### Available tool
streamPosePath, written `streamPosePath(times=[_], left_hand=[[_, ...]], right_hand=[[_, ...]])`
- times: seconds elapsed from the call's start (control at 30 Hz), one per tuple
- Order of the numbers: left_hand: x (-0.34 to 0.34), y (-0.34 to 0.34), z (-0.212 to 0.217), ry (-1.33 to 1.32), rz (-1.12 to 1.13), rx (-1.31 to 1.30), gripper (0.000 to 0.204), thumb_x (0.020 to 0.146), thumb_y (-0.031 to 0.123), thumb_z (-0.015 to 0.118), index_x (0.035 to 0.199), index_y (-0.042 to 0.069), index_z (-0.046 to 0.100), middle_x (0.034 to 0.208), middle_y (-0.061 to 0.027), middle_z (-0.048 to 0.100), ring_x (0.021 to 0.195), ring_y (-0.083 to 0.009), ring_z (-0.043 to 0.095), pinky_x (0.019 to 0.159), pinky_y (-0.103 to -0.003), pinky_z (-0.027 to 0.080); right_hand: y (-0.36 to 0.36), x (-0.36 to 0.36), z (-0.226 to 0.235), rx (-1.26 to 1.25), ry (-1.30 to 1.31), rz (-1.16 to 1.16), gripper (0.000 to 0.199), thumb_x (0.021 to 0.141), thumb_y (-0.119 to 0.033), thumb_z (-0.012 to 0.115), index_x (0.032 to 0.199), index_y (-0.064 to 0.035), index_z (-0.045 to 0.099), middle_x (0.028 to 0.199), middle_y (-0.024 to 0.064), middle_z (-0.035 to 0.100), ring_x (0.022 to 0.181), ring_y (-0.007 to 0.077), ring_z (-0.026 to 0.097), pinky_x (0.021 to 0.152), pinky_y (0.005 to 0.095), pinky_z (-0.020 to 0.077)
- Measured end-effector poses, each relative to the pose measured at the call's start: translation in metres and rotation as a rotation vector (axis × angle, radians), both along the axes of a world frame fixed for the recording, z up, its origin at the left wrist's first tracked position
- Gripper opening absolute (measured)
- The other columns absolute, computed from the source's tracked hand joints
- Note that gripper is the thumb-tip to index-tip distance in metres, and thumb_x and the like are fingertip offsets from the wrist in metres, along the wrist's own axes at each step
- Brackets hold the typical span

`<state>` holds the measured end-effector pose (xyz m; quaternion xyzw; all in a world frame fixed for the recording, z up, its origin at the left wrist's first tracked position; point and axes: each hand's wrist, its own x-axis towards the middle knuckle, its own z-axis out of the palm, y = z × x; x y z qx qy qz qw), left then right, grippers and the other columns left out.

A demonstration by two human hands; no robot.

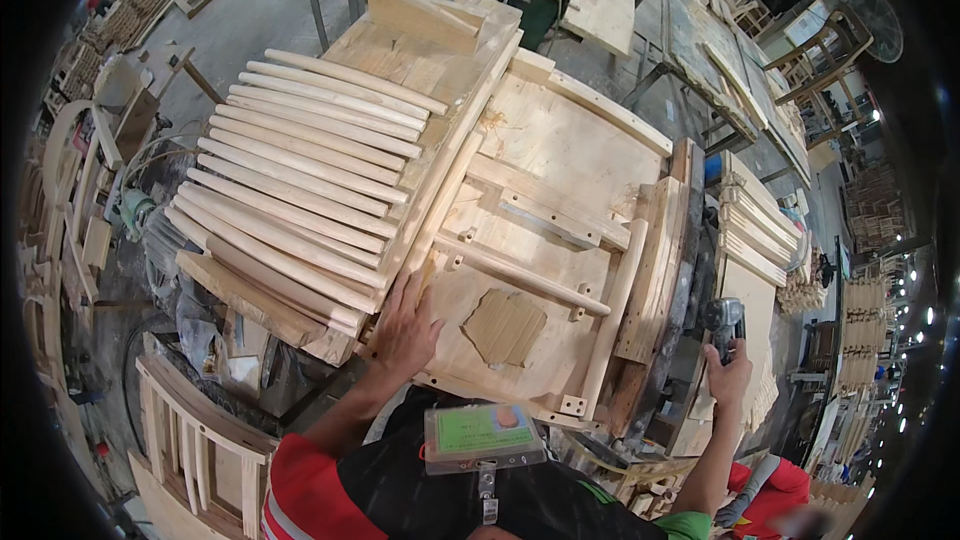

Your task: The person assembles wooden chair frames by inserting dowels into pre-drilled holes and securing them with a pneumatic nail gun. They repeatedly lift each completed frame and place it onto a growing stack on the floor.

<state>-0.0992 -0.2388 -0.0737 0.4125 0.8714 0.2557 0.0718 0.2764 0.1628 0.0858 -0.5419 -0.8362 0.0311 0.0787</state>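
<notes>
My left hand (403,328) lies with its fingers stretched out over the left edge of a plywood work board, at the near end of a long wooden post (462,178). A second wooden post (615,320) lies along the board's right side. Between them a round wooden crossbar (525,278) reaches across, beside small wooden blocks. Off to the right, my right hand (728,372) is closed around the black handle of a hand-held tool with a rounded grey head (718,315); its exact kind is unclear. A torn piece of cardboard (504,328) rests on the board near my left hand.
Several curved wooden slats (300,165) lie in a row on the bench at left. More wooden sticks (755,230) are stacked at right. A slatted wooden frame (200,440) stands at lower left. At lower right is another person in red (775,490).
</notes>
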Motion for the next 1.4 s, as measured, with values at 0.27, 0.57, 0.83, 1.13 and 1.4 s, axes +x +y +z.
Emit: streamPosePath(times=[0.27, 0.57, 0.83, 1.13, 1.4], left_hand=[[-0.014, 0.005, -0.016, 0.168, -0.087, -0.051, 0.05, 0.096, 0.012, 0.063, 0.141, -0.01, 0.057, 0.16, -0.0333, 0.04, 0.154, -0.0486, 0.034, 0.128, -0.052, 0.031], [-0.014, 0.009, -0.038, 0.368, -0.057, -0.177, 0.055, 0.096, 0.009, 0.054, 0.149, -0.007, 0.05, 0.162, -0.0337, 0.039, 0.151, -0.0485, 0.04, 0.126, -0.048, 0.036], [-0.009, 0.014, -0.04, 0.452, 0.106, -0.15, 0.06, 0.098, 0.016, 0.055, 0.157, 0.004, 0.046, 0.155, -0.0386, 0.042, 0.135, -0.0497, 0.054, 0.113, -0.051, 0.048], [0.076, -0.026, 0.117, -0.341, 0.129, 0.248, 0.081, 0.097, 0.015, 0.064, 0.168, 0.007, 0.027, 0.144, -0.0386, 0.051, 0.112, -0.0466, 0.067, 0.099, -0.05, 0.058], [0.114, -0.177, 0.134, -0.396, 0.46, 1.029, 0.063, 0.104, 0.046, 0.07, 0.147, 0.001, 0.057, 0.1, -0.0113, 0.072, 0.084, -0.0213, 0.069, 0.079, -0.038, 0.057]], right_hand=[[0.029, 0.045, -0.02, 0.228, -0.094, -0.056, 0.043, 0.097, -0.036, 0.075, 0.12, -0.0006, 0.065, 0.107, 0.0284, 0.07, 0.105, 0.0481, 0.067, 0.091, 0.0568, 0.0514], [-0.135, -0.051, -0.164, -0.283, -0.001, 0.145, 0.038, 0.091, -0.021, 0.078, 0.116, 0.0041, 0.063, 0.102, 0.0255, 0.072, 0.084, 0.0382, 0.072, 0.073, 0.0461, 0.0579], [-0.114, -0.05, -0.169, -0.775, 0.932, 0.16, 0.042, 0.091, -0.008, 0.071, 0.127, 0.007, 0.056, 0.108, 0.0166, 0.069, 0.089, 0.0229, 0.067, 0.077, 0.0365, 0.0559], [-0.156, 0.054, -0.035, -0.062, 0.502, 0.098, 0.074, 0.1, -0.048, 0.066, 0.152, 0.0008, 0.048, 0.13, 0.0262, 0.066, 0.116, 0.0375, 0.065, 0.101, 0.0465, 0.0528], [-0.194, 0.042, -0.015, -0.29, 0.668, 0.438, 0.081, 0.1, -0.055, 0.066, 0.157, -0.002, 0.046, 0.134, 0.0303, 0.064, 0.123, 0.0416, 0.064, 0.107, 0.0493, 0.0508]])
